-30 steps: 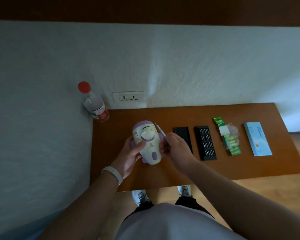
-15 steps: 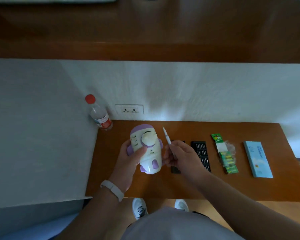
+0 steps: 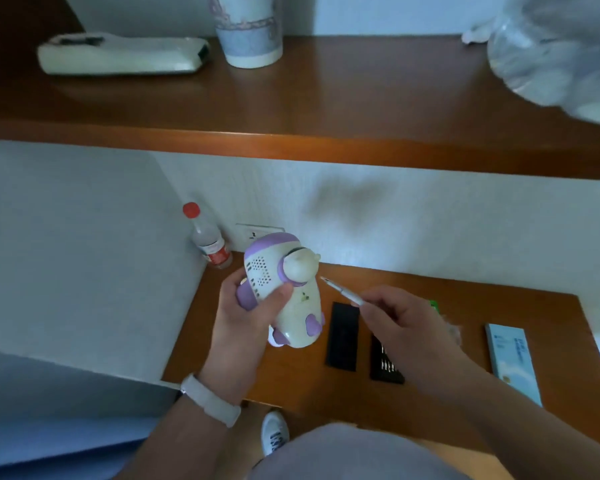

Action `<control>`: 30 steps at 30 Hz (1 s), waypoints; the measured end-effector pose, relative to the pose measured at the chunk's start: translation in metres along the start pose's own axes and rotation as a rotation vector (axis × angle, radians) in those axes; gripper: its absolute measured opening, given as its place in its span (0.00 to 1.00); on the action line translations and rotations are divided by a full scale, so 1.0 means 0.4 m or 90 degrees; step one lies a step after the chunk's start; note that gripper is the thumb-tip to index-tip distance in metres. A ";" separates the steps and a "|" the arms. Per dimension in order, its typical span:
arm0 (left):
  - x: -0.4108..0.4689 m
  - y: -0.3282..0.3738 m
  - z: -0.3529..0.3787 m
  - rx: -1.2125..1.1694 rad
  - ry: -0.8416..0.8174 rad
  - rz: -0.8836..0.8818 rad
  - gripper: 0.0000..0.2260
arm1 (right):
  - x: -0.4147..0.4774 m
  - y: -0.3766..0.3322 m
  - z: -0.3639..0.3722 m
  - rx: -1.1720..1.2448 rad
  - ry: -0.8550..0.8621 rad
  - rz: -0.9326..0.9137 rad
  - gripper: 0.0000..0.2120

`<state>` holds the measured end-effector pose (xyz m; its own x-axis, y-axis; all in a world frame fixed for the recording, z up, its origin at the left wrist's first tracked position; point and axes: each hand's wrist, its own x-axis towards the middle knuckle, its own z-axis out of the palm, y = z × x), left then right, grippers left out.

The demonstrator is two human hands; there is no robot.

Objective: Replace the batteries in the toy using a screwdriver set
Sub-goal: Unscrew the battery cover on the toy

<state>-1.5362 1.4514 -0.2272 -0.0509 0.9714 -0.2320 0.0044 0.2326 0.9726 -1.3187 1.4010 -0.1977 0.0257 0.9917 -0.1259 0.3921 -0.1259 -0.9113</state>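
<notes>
Fingers (image 3: 232,284) of my left hand (image 3: 243,323) are curling round the purple-and-cream toy (image 3: 302,308), holding it raised over the counter (image 3: 291,382) for access. My right hand (image 3: 406,323) is pinching the screwdriver (image 3: 342,291), tip just beside the toy.

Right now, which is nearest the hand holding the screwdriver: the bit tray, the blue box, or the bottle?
1. Bit tray, just below the right hand.
2. Blue box, to its right.
3. Bottle, far left by the wall.

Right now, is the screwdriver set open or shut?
Open: the black lid lies beside the bit tray, whose bits are exposed.
</notes>
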 end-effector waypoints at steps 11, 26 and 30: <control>-0.150 0.047 0.098 -0.076 0.117 0.066 0.38 | -0.087 -0.049 -0.108 -0.158 -0.047 -0.228 0.07; -0.205 0.039 0.139 -0.027 0.156 0.113 0.39 | -0.114 -0.047 -0.160 -0.225 -0.048 -0.262 0.06; -0.210 0.045 0.152 0.024 0.147 0.154 0.39 | -0.112 -0.052 -0.178 -0.266 -0.035 -0.251 0.07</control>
<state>-1.4713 1.3767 -0.1913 -0.2696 0.9628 0.0193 0.0803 0.0025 0.9968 -1.2627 1.3612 -0.1454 -0.2391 0.9575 0.1614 0.6924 0.2847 -0.6630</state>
